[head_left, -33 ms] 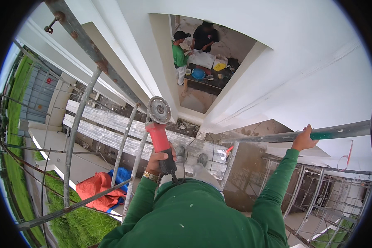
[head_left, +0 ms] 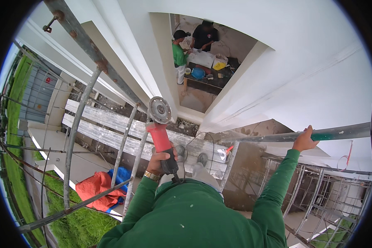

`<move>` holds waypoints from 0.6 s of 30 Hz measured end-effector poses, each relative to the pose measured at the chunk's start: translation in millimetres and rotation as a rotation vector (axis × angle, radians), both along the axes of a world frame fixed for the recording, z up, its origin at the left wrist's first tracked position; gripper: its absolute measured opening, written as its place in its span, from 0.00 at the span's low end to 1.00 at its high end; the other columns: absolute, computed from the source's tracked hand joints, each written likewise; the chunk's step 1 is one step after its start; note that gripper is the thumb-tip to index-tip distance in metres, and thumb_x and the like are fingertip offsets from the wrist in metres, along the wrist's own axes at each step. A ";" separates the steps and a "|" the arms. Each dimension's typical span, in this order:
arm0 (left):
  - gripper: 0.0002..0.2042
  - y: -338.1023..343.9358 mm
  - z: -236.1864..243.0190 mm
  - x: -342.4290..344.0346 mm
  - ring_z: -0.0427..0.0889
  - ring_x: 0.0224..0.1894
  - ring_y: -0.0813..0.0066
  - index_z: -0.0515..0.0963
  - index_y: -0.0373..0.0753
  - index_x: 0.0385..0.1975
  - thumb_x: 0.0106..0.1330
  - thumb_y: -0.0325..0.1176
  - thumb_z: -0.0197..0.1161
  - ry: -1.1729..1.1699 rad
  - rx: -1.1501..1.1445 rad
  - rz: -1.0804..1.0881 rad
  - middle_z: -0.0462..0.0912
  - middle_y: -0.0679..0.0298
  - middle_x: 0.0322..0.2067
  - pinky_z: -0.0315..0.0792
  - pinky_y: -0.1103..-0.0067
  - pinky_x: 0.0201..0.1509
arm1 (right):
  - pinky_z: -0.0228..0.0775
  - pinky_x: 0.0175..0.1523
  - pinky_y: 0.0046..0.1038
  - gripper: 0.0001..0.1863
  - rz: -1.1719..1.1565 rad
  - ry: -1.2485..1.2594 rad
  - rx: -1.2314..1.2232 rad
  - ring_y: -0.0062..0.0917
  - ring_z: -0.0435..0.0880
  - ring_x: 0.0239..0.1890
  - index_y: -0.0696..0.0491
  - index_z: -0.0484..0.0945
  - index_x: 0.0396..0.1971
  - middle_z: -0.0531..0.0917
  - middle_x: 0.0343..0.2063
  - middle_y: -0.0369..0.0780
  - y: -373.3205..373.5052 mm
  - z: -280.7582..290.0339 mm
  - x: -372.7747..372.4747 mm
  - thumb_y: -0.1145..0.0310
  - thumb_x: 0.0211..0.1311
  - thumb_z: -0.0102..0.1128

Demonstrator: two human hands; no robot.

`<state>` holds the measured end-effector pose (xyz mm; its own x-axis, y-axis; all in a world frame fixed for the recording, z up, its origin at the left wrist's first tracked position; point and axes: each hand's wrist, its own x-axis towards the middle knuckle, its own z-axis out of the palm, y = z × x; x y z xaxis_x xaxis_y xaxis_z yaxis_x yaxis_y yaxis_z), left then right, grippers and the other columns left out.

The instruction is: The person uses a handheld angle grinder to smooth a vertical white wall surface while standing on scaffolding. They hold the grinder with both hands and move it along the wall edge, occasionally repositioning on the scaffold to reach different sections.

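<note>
My left hand grips a red and black angle grinder upright in front of me, its metal disc at the top and its cord running down by my waist. My right hand is closed around a horizontal metal scaffold pipe with a green mark, beside the white wall. Below, my shoes stand on pale, dusty planks. A trowel or scraper with an orange handle lies near their right end.
Rusty scaffold tubes rise on my left over a ledge with red and blue tarps. Below, through an opening, two people stand at a cluttered table. More scaffolding is at lower right; grass at lower left.
</note>
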<state>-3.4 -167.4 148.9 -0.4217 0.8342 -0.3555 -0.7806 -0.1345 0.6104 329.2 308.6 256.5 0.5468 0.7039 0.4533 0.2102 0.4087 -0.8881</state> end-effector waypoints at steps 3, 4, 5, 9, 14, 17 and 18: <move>0.26 0.9 -15.8 -14.3 0.83 0.37 0.62 0.71 0.34 0.52 0.51 0.33 0.68 -0.087 0.030 -0.067 0.81 0.56 0.36 0.81 0.70 0.41 | 0.79 0.38 0.29 0.20 -0.016 -0.014 0.001 0.28 0.83 0.29 0.67 0.75 0.43 0.84 0.33 0.44 1.0 -0.4 2.4 0.72 0.56 0.71; 0.25 -0.5 -23.0 -20.4 0.84 0.37 0.63 0.72 0.34 0.52 0.52 0.33 0.68 -0.125 0.063 -0.097 0.82 0.56 0.37 0.81 0.70 0.41 | 0.78 0.38 0.29 0.19 -0.015 -0.026 0.007 0.27 0.82 0.29 0.66 0.75 0.42 0.84 0.32 0.44 1.7 -0.7 0.3 0.72 0.56 0.71; 0.26 -2.6 -23.5 -24.4 0.83 0.37 0.63 0.72 0.34 0.52 0.52 0.34 0.68 -0.146 0.045 -0.125 0.81 0.56 0.37 0.80 0.70 0.41 | 0.77 0.37 0.29 0.18 -0.016 -0.041 0.010 0.27 0.81 0.28 0.65 0.75 0.42 0.84 0.31 0.43 -1.0 1.6 -2.0 0.72 0.56 0.71; 0.27 0.3 -23.9 -41.1 0.82 0.36 0.62 0.72 0.33 0.52 0.52 0.36 0.66 -0.210 0.042 -0.228 0.81 0.56 0.37 0.78 0.71 0.41 | 0.75 0.45 0.32 0.22 0.035 -0.130 -0.143 0.28 0.81 0.35 0.65 0.73 0.48 0.83 0.33 0.43 -5.1 3.2 9.2 0.73 0.58 0.71; 0.26 20.9 -10.3 -46.5 0.83 0.38 0.63 0.72 0.35 0.54 0.53 0.34 0.68 -0.091 0.053 -0.326 0.82 0.56 0.38 0.79 0.69 0.43 | 0.68 0.62 0.39 0.35 0.190 -0.019 -0.252 0.31 0.77 0.56 0.62 0.63 0.67 0.78 0.56 0.45 -72.2 -35.4 -9.3 0.70 0.63 0.68; 0.26 38.5 -11.0 -48.8 0.84 0.39 0.64 0.72 0.35 0.54 0.55 0.34 0.69 -0.104 0.133 -0.390 0.81 0.56 0.40 0.80 0.69 0.43 | 0.64 0.69 0.42 0.29 0.503 0.160 -0.596 0.33 0.75 0.63 0.58 0.67 0.68 0.77 0.61 0.45 -169.4 -84.6 -53.5 0.65 0.71 0.62; 0.26 45.3 -11.1 -48.9 0.84 0.39 0.64 0.72 0.35 0.54 0.55 0.34 0.69 -0.135 0.165 -0.409 0.81 0.56 0.40 0.80 0.69 0.43 | 0.69 0.65 0.39 0.27 0.760 0.259 -0.759 0.35 0.78 0.62 0.60 0.69 0.66 0.78 0.60 0.45 -200.7 -100.6 -76.7 0.63 0.73 0.60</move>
<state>-52.3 -122.1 137.8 -0.0053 0.9724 -0.2333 -0.8609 0.1143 0.4958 252.6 107.8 155.8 -0.1306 0.9434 -0.3050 -0.0933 -0.3180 -0.9435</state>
